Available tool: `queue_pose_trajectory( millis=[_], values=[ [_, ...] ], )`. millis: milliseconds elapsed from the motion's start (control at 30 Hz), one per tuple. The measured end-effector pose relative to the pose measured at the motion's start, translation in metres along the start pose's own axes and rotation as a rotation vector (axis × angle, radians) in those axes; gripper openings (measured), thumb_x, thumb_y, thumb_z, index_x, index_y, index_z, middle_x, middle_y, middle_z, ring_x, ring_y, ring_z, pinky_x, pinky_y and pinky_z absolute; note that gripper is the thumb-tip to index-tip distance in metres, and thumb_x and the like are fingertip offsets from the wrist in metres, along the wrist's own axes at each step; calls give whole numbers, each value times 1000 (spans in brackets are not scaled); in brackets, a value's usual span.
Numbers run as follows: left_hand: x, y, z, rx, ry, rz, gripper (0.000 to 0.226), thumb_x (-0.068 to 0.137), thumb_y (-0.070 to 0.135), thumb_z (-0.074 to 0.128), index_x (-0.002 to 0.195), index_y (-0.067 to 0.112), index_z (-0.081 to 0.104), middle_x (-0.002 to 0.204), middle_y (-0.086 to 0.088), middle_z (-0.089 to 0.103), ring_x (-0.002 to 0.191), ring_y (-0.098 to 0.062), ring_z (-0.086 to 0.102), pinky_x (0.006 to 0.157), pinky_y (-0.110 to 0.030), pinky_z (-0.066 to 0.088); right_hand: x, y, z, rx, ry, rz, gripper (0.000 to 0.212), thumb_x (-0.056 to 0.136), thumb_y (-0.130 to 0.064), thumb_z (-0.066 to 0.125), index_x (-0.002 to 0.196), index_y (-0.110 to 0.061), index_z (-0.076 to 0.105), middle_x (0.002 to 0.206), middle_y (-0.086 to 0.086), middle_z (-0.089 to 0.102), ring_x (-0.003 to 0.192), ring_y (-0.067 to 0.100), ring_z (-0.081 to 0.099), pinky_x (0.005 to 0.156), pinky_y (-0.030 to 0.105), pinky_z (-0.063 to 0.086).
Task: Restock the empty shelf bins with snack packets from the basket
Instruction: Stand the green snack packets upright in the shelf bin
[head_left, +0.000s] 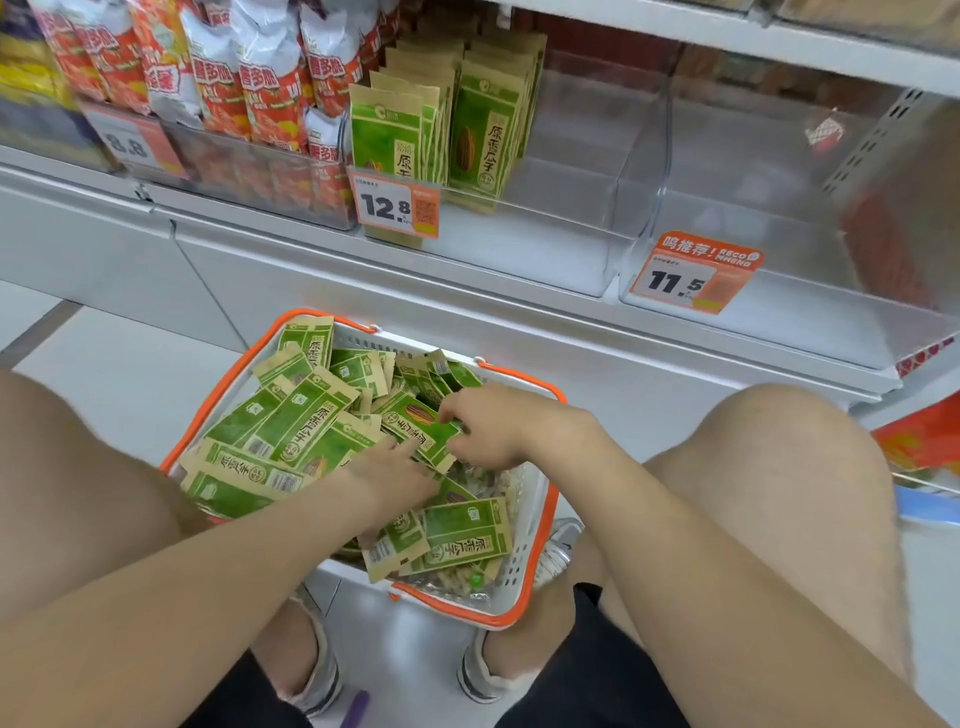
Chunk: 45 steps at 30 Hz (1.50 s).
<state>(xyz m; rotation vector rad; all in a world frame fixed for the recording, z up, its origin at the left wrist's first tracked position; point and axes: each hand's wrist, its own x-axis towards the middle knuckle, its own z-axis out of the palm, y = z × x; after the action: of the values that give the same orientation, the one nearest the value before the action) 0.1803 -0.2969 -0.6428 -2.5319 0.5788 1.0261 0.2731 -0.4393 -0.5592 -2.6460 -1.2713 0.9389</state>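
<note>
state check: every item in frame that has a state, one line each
basket: on the floor, heaped with green packets
green packets: loose, lying at mixed angles
left hand: flat, pressing into the pile
right hand: fingers curled on one packet
12.8 bin: partly filled, two upright rows at its left
11.5 bin: empty
red bags: stocked, upright
</note>
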Motion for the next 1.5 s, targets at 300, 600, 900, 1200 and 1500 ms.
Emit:
queue_pose_trajectory(
  millis=[300, 600, 900, 1200, 1500],
  values=[
    [-14, -29, -42, -789, 429, -96, 55, 89, 36, 81, 131, 27, 46, 101, 14, 63, 91, -15, 65, 83, -38, 57, -7, 6, -25, 92, 380, 136, 30, 95, -24, 53, 121, -21, 69, 110, 6, 71, 105, 28, 64, 81, 43, 57],
    [-49, -62, -86, -1728, 897, -364, 24, 108, 34, 56, 119, 17, 68, 101, 0, 79, 92, -21, 76, 86, -43, 61, -50, 11, -56, 267, 700, 20, 54, 91, 2, 57, 136, -27, 63, 124, -5, 70, 111, 17, 64, 100, 39, 52],
    [-83, -66, -118, -2475, 727, -331, 19, 108, 18, 52, 119, 3, 58, 104, -22, 65, 83, -27, 68, 57, -34, 63, -44, -6, -62, 206, 801, -284, 28, 97, -29, 72, 124, -37, 75, 122, -9, 74, 114, 9, 63, 96, 28, 48],
    [-104, -51, -128, -1762, 1059, -262, 39, 106, 58, 47, 105, 30, 74, 100, 1, 78, 95, -15, 75, 91, -45, 61, -31, -12, -76, 569, 851, -50, 39, 96, -37, 70, 67, -10, 70, 57, 3, 66, 57, 26, 63, 57, 42, 52],
    [-106, -62, -142, -2088, 1254, -335, 32, 109, 37, 55, 92, 13, 68, 90, -18, 75, 80, -28, 69, 78, -48, 61, -35, -30, -92, 847, 749, 1, 26, 94, -44, 74, 95, -19, 74, 76, 1, 78, 69, 19, 75, 75, 52, 64]
  ],
)
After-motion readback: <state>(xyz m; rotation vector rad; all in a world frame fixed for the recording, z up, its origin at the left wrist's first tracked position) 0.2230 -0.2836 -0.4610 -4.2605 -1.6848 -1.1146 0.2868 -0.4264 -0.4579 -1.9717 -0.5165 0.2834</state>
